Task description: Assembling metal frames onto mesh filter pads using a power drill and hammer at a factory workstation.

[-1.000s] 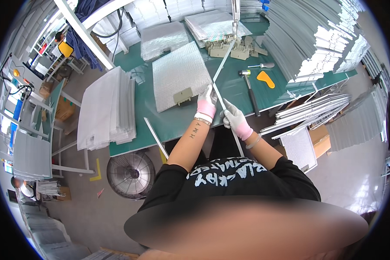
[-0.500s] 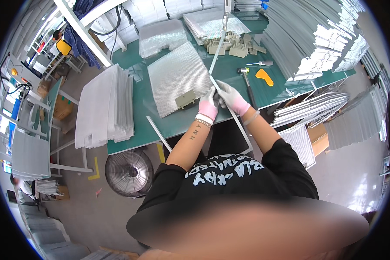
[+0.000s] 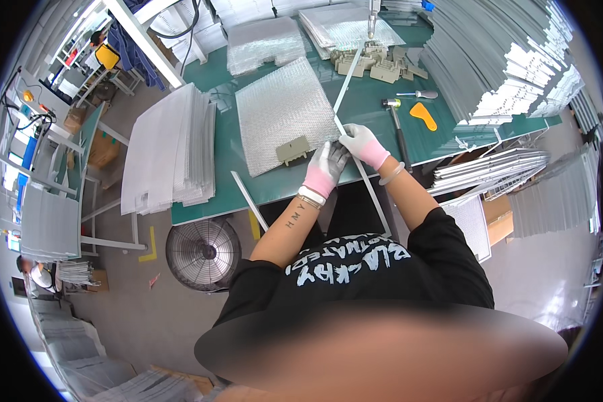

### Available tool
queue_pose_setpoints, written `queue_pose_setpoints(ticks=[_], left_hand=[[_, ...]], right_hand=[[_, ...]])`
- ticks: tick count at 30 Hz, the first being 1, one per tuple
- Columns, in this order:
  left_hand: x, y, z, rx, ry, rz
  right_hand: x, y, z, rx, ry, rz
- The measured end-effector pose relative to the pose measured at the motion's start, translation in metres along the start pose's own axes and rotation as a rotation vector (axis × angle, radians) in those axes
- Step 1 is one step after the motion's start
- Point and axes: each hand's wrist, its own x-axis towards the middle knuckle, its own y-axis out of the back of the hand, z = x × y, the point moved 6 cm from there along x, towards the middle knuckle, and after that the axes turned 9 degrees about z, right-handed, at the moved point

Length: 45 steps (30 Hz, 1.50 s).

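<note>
Near the frame's centre, narrow white strip: is slanting up over the green counter, alongside a silver bubble sheet.
Right hand: its grip is pinching the strip's lower end, where a second strip is apparently meeting it.
Left hand: is hovering or resting close by; cannot tell whether its grip is closing on anything.
Strip's feel: is probably proving light, stiff, slippery, bendable; pinching near the joint is seeming best.

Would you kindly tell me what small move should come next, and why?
Perhaps close the left hand on the white strip to steady it, since the right hand appears to pinch it while the left looks loosely open nearby.
</note>
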Motion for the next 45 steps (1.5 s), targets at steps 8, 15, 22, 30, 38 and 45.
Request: queue_pose_setpoints(ticks=[8, 15, 22, 30, 38, 45], left_hand=[[0.012, 0.014, -0.002, 0.014, -0.134, -0.074], [0.012, 0.014, -0.007, 0.076, -0.154, -0.004], [0.01, 0.007, -0.011, 0.074, -0.151, 0.012], [0.011, 0.011, -0.01, 0.03, -0.211, 0.087], [0.004, -0.002, -0.003, 0.108, -0.357, 0.128], [0.004, -0.012, -0.017, -0.089, -0.205, 0.001]], right_hand=[[-0.011, -0.005, -0.074, -0.826, 0.137, 0.11], [0.004, -0.011, -0.075, -1.003, 0.104, -0.018], [0.012, -0.015, -0.07, -1.101, 0.036, -0.108], [0.001, -0.008, -0.052, -0.927, 0.094, -0.085], [-0.043, 0.003, -0.026, -0.101, 0.131, 0.046], [-0.053, 0.009, -0.008, 0.215, 0.058, 0.201]])
